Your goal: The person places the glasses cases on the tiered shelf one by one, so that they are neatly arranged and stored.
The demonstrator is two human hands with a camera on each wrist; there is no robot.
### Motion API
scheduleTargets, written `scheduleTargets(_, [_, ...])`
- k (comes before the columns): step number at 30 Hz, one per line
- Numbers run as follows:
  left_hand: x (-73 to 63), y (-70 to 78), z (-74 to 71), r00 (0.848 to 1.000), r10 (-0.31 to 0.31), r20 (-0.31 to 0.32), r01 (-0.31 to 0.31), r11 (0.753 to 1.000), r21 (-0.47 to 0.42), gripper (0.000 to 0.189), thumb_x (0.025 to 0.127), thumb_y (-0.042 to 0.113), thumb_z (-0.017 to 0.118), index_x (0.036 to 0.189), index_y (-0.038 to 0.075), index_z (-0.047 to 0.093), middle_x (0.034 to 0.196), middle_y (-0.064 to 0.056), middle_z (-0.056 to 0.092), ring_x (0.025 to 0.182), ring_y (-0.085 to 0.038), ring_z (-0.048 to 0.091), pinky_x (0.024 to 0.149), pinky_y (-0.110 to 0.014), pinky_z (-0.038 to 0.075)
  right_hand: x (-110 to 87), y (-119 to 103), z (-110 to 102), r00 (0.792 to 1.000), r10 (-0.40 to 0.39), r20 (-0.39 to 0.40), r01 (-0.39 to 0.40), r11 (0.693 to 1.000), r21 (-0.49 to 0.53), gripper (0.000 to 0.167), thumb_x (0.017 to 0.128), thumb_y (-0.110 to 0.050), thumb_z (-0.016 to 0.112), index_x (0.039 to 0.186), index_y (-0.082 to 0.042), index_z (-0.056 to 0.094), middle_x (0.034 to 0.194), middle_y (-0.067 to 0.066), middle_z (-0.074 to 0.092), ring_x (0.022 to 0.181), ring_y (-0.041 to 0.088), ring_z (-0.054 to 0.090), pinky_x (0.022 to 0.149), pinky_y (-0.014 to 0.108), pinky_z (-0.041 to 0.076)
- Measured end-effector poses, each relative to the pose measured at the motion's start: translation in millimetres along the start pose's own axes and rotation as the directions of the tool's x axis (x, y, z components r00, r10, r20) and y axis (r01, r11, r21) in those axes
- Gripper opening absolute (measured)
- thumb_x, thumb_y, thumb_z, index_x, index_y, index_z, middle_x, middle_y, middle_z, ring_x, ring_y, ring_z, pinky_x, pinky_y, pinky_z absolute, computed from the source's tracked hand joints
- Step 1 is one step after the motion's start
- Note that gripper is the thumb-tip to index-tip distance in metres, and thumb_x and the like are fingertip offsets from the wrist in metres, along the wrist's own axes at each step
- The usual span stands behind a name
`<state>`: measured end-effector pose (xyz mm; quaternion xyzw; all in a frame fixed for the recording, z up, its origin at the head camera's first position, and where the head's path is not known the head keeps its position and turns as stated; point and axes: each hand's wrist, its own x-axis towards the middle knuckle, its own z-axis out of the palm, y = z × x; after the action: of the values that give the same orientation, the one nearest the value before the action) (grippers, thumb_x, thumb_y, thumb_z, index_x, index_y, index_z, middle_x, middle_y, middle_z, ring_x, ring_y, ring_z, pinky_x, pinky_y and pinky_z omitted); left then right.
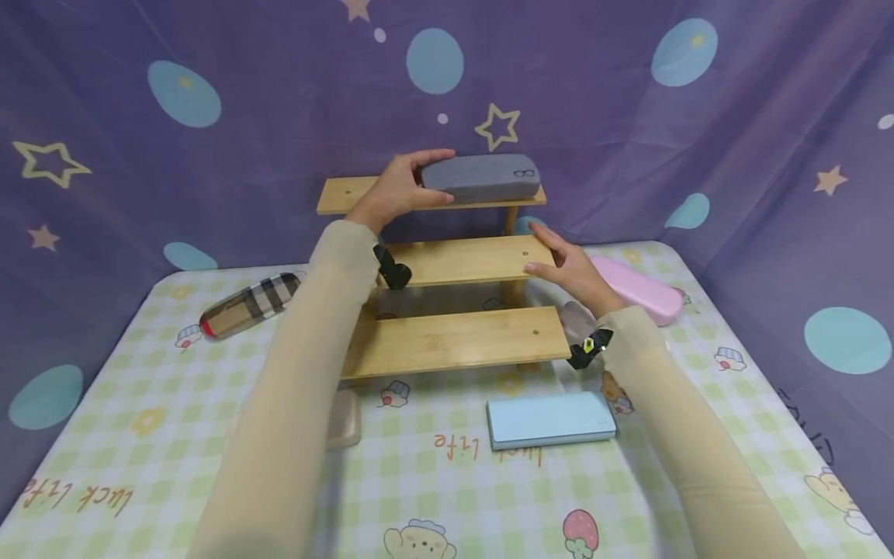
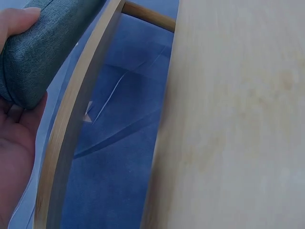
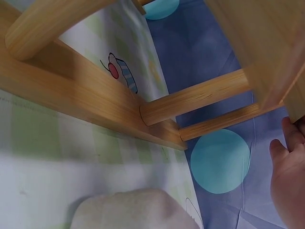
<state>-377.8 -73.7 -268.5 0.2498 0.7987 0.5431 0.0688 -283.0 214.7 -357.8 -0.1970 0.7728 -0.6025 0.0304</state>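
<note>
A grey glasses case (image 1: 482,177) with a small spectacles print lies along the top board of a three-tier wooden shelf (image 1: 454,341). My left hand (image 1: 401,186) grips the case's left end, thumb along the front and fingers behind. In the left wrist view the same fabric-covered glasses case (image 2: 43,52) sits between thumb and fingers, beside the top board's edge (image 2: 76,119). My right hand (image 1: 569,268) holds the right end of the middle board, thumb at the front edge and index finger toward the back. In the right wrist view, fingertips (image 3: 288,126) meet the board's end.
A plaid case (image 1: 254,304) lies left of the shelf, a pink case (image 1: 635,289) to its right. In front are a light blue case (image 1: 552,419) and a beige case (image 1: 344,419), partly behind my left sleeve. A pale case (image 1: 576,320) is partly hidden by my right wrist.
</note>
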Motion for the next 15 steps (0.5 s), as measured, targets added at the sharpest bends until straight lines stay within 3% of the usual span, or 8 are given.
scheduleTargets(9, [9.3,0.6,-0.4,1.000,-0.025,0.005,0.025,0.999,0.038,0.071,0.076,0.008,0.077,0.140,0.018,0.048,0.118,-0.009,0.053,0.089,-0.019,0.051,0.070,-0.025,0.046,-1.3,-3,-1,1.000,0.004,0.003,-0.004,0.999,-0.036,0.074,0.087,-0.008,0.066,0.148,-0.003,0.025,0.156,0.016,0.015,0.144,0.021,0.009,0.115,0.040,0.016])
scheduleTargets(15, [14.9,-1.4,2.0,0.999,-0.032,0.014,0.031,0.998,0.064,0.070,0.077,0.010,0.077,0.140,0.017,0.048,0.125,-0.007,0.052,0.099,-0.017,0.050,0.081,-0.024,0.046,-0.9,-2,-1,1.000,-0.002,0.000,0.002,0.999,-0.044,0.073,0.087,-0.006,0.066,0.148,-0.002,0.026,0.156,0.017,0.015,0.144,0.022,0.010,0.115,0.039,0.015])
